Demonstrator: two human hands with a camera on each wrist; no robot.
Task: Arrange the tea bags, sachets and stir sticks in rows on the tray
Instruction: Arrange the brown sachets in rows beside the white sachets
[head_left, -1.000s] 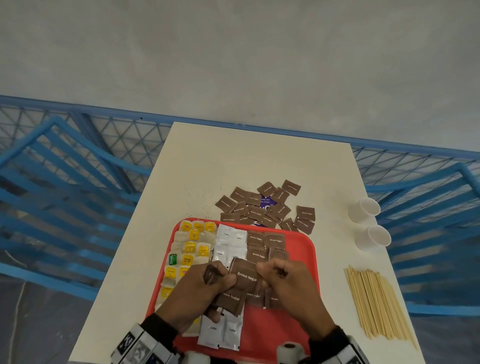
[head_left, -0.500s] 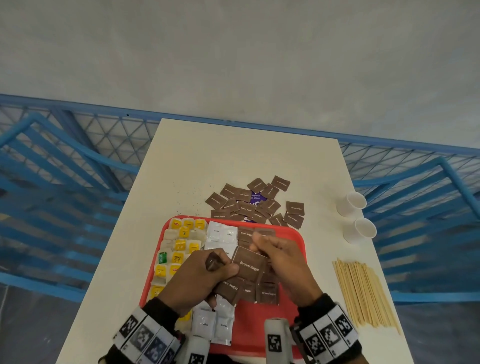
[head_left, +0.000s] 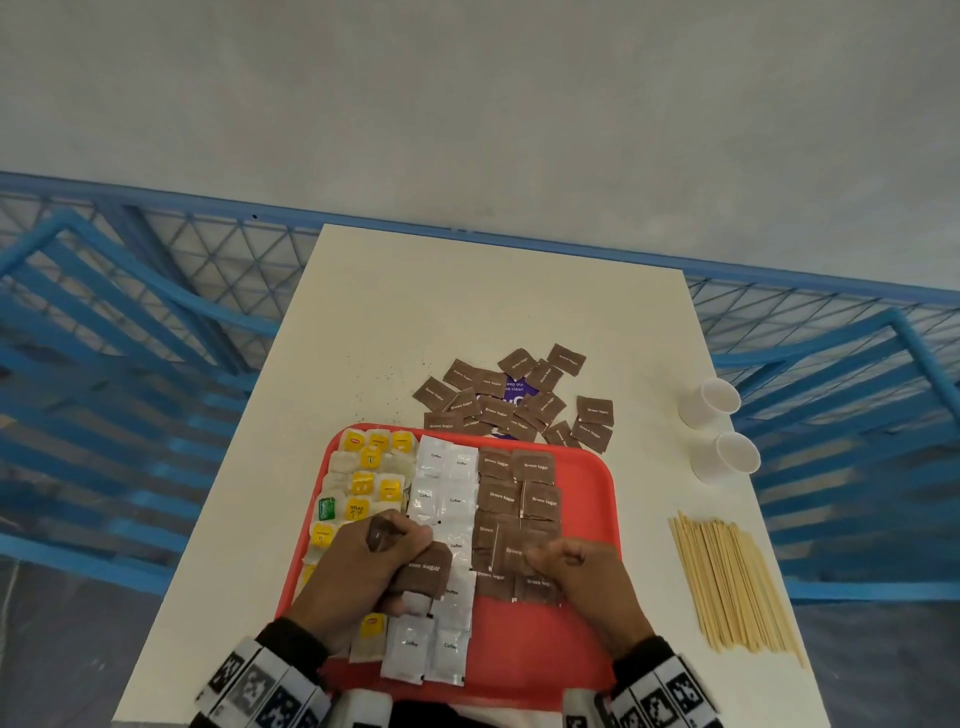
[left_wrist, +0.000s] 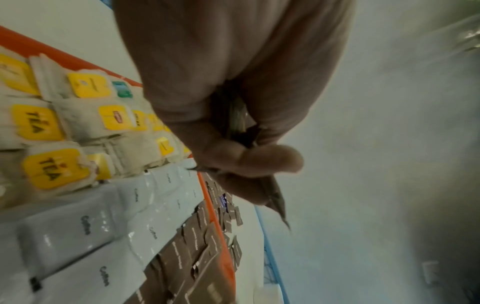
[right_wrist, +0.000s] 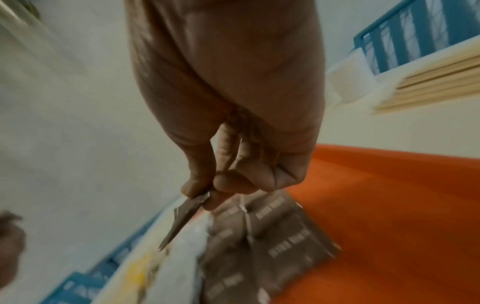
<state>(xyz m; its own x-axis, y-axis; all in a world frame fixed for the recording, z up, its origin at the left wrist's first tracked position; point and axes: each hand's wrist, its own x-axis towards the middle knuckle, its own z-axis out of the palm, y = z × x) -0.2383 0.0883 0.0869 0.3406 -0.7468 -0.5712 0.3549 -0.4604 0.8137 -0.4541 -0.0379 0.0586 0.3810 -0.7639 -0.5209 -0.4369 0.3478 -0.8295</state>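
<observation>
A red tray (head_left: 592, 467) holds rows of yellow-tagged tea bags (head_left: 363, 483), white coffee sachets (head_left: 441, 499) and brown sugar sachets (head_left: 519, 499). My left hand (head_left: 363, 566) grips a small stack of brown sugar sachets (head_left: 423, 571) over the tray's near left; the stack's edges show between thumb and fingers in the left wrist view (left_wrist: 275, 197). My right hand (head_left: 582, 571) pinches a single brown sachet (head_left: 511, 551) by its edge above the brown column, seen edge-on in the right wrist view (right_wrist: 182, 218). Wooden stir sticks (head_left: 727, 582) lie on the table right of the tray.
A loose heap of brown sugar sachets (head_left: 514, 400) with a purple packet (head_left: 514, 392) lies on the white table (head_left: 467, 291) beyond the tray. Two white paper cups (head_left: 719, 426) lie at the right edge. Blue railings (head_left: 130, 338) flank the table.
My right hand drew one brown sachet off the stack and carried it right and nearer, over the brown column. The left hand stayed in place with the stack.
</observation>
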